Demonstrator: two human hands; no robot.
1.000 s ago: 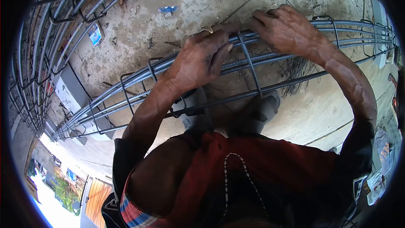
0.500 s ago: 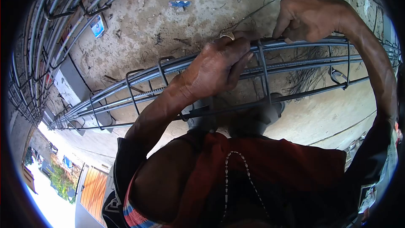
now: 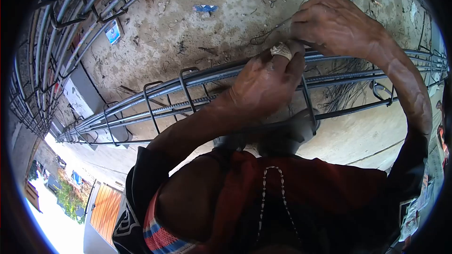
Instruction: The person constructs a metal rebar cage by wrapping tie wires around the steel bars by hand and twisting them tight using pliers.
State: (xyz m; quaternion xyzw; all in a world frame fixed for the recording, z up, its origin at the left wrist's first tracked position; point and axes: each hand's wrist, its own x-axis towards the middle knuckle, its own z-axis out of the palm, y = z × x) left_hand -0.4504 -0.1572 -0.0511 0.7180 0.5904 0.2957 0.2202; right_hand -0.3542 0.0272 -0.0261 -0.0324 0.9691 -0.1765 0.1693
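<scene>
A long cage of steel reinforcing bars [image 3: 221,72] with square stirrups [image 3: 188,91] runs across in front of me. My left hand [image 3: 270,82], with a ring on one finger, is closed at the upper bars beside a stirrup. Its fingertips are hidden, so what they grip does not show. Just above and to the right, my right hand [image 3: 336,26] bends over the same bars with its fingers closed together. A thin tie wire [image 3: 273,30] leads to those fingers, its looped end lying beyond the bars. The join between wire and bars is covered by my hands.
More bar cages [image 3: 70,23] are stacked at the left. A concrete block [image 3: 80,94] stands under the cage's left end. Loose wires [image 3: 340,91] lie in a heap below the right part. Blue scraps [image 3: 205,8] litter the concrete floor [image 3: 155,51]. My shoes are beneath the cage.
My left hand has shifted right along the bars, close to the right hand. The right hand has turned its back up and its fingers have moved left. The wire stretch has shortened.
</scene>
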